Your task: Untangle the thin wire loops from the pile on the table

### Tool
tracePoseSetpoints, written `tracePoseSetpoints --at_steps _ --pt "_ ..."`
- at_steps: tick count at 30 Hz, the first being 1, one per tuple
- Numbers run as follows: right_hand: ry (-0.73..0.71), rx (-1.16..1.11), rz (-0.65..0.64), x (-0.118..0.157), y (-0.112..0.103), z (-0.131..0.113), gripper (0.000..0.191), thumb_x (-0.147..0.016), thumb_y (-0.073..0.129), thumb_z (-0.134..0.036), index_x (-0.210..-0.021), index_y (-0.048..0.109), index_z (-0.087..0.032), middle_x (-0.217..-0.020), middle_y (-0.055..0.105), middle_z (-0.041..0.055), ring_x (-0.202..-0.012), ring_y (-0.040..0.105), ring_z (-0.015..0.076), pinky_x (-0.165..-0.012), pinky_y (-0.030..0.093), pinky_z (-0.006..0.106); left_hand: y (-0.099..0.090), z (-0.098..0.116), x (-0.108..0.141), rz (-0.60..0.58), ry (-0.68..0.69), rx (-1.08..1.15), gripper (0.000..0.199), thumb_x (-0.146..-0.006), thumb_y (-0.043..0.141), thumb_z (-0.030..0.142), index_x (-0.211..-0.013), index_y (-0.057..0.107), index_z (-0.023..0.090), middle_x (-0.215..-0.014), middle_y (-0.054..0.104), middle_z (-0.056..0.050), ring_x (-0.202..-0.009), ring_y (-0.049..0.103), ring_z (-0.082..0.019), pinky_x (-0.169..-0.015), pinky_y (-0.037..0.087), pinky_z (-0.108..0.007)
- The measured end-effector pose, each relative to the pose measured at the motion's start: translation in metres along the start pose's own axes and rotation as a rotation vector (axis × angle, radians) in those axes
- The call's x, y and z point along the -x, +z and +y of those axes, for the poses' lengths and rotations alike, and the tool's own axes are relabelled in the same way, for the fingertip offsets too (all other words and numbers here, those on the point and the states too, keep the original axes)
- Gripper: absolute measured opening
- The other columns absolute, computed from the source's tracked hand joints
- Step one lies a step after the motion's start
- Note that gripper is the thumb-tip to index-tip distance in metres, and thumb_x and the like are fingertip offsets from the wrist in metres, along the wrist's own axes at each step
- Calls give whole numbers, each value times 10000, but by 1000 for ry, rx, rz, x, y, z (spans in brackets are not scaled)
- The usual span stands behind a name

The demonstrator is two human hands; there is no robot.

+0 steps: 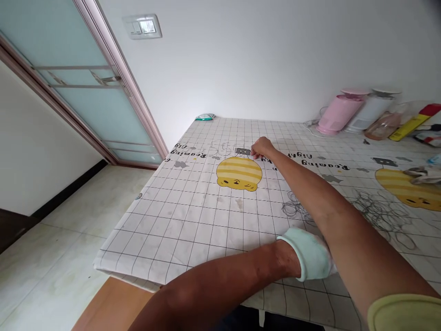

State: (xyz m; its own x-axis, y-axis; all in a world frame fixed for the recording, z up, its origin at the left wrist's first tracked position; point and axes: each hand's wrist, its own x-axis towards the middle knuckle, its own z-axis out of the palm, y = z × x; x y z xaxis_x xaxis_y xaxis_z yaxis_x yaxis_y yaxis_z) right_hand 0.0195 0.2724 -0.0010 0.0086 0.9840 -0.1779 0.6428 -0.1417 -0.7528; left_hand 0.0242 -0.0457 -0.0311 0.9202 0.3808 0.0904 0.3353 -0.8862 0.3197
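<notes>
My right hand [262, 147] reaches across to the far part of the table, its fingers closed beside the printed grey block above a yellow bear print [239, 174]. What its fingertips hold, if anything, is too small to make out. Faint thin loops [220, 148] lie left of it on the cloth. My left hand [308, 253], in a mint-green covering, rests low over the near part of the table. My right forearm hides its fingers. Thin dark wire loops [294, 208] lie just beyond it, and a larger tangle of wire [382, 214] spreads farther right.
A grid-patterned cloth [193, 216] covers the table. Along the wall stand a pink device [341, 112], a white device [368, 110], a bottle [384, 125] and a yellow-red box [413, 123]. A green-white packet [205, 117] lies at the far left corner.
</notes>
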Motion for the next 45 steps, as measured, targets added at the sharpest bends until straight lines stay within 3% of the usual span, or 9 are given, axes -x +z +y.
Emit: tracePoseSetpoints --at_steps 6,11,15,19,22,25,29,32,45 --pt "-41 202 89 18 -9 -7 132 -839 793 -124 -886 676 -83 -548 633 156 -637 713 323 -610 578 399 0 1 -2 15 -103 76 382 -1031 487 438 -1052 777 191 -805 750 -74 -754 729 -249 -606 524 -341" --pt "-126 324 151 46 -46 4 104 -885 767 -168 -854 687 -110 -505 579 109 -804 721 331 -757 579 393 0 -3 -7 -5 -257 136 496 -1034 443 526 -845 781 216 -734 725 -73 -748 701 -233 -678 523 -347" --pt "-218 319 176 77 -99 35 214 -943 737 -263 -791 671 -127 -600 656 127 -647 695 252 -637 558 343 6 -2 -4 123 -232 164 462 -1026 469 517 -823 772 234 -725 705 -68 -740 678 -239 -701 511 -352" --pt "-249 211 214 115 -152 73 231 -930 749 -267 -760 694 -120 -740 747 144 -449 630 163 -446 476 291 6 1 3 403 -284 162 485 -1028 481 476 -660 678 228 -595 600 -58 -668 614 -228 -645 450 -340" --pt "-217 137 246 141 -174 103 169 -901 755 -215 -767 721 -116 -798 775 145 -483 663 166 -401 452 261 -6 -8 8 536 -456 232 442 -1004 530 448 -643 661 231 -564 554 -42 -628 575 -208 -628 398 -320" --pt "-228 80 194 162 -176 132 89 -885 736 -182 -813 745 -131 -829 787 126 -557 698 180 -394 456 243 -27 -29 14 668 -581 386 194 -938 643 402 -866 743 253 -730 676 -41 -716 617 -214 -638 390 -295" --pt "-284 96 53 183 -156 159 66 -860 724 -178 -805 758 -168 -763 767 65 -629 701 174 -441 456 225 -52 -58 21 853 -896 605 359 -989 506 468 -817 719 234 -683 671 -31 -623 594 -189 -632 428 -291" --pt "-355 235 90 194 -144 169 88 -862 722 -219 -797 777 -197 -719 746 32 -630 658 159 -508 435 243 -58 -72 24 912 -972 753 439 -990 452 510 -764 690 219 -641 644 -28 -547 560 -165 -616 457 -292" --pt "-467 383 6 203 -133 179 92 -870 684 -181 -855 765 -223 -954 755 64 -851 686 217 -715 489 333 -49 -72 13 670 -1019 645 413 -962 428 457 -796 715 211 -688 716 -17 -576 627 -165 -587 473 -280"
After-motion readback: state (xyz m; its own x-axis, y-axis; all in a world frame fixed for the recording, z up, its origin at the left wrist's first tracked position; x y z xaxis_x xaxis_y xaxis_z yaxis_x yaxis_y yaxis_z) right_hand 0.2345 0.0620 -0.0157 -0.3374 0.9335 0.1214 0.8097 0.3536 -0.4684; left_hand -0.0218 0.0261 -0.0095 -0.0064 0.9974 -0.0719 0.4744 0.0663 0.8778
